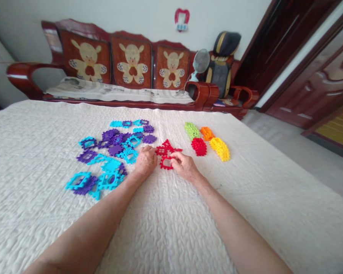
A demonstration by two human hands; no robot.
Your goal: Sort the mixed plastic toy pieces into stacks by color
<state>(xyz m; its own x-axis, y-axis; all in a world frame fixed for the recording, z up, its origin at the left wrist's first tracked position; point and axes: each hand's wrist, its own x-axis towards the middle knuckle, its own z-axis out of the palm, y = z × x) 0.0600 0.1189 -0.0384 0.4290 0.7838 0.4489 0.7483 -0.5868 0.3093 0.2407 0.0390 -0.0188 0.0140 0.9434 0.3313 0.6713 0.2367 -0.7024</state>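
Note:
In the middle of the bed, red interlocking toy pieces lie together between my hands. My left hand (146,161) has its fingers curled at the left edge of a red window-patterned piece (161,150). Nearer to me is a red square frame piece (165,167) with a large opening; the bent fingers of my right hand (184,165) pinch its right side. A red triangular piece (167,143) points away at the far side of the group. My hands partly hide the edges, so I cannot tell how firmly the pieces are joined.
Left of my hands lie several purple pieces (116,150) and light-blue pieces (110,165), spread and overlapping. On the right sit green (192,130), orange (207,133), red (199,147) and yellow (220,149) stacks. A wooden sofa (31,78) stands beyond the quilted cover (260,205).

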